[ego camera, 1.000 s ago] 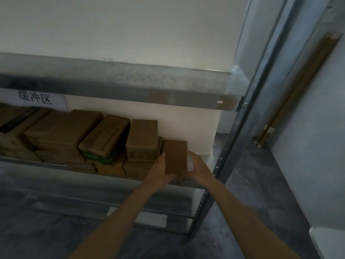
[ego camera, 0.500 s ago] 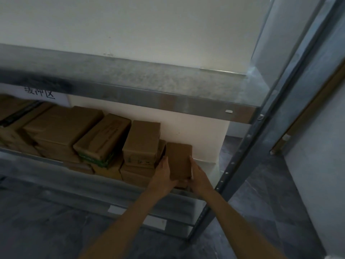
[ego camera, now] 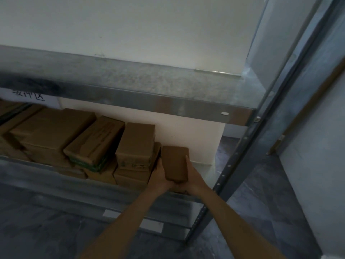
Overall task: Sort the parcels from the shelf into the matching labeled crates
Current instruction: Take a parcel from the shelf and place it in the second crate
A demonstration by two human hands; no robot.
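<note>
A small brown cardboard parcel (ego camera: 174,162) sits at the right end of the lower metal shelf (ego camera: 56,169), gripped from both sides. My left hand (ego camera: 158,176) holds its left side, and my right hand (ego camera: 192,176) holds its right side with the thumb on top. Several more brown parcels (ego camera: 135,142) are stacked in a row to the left of it on the same shelf. No crates are in view.
The upper shelf board (ego camera: 130,90) overhangs the parcels, with a white paper label (ego camera: 29,96) at its left. A grey upright post (ego camera: 261,131) stands just right of my hands. Dark tiled floor (ego camera: 261,202) lies to the right, beside a wall.
My view has come closer to the shelf. Both hands have closed in more firmly round the small parcel and drawn its near end slightly toward the shelf edge.
</note>
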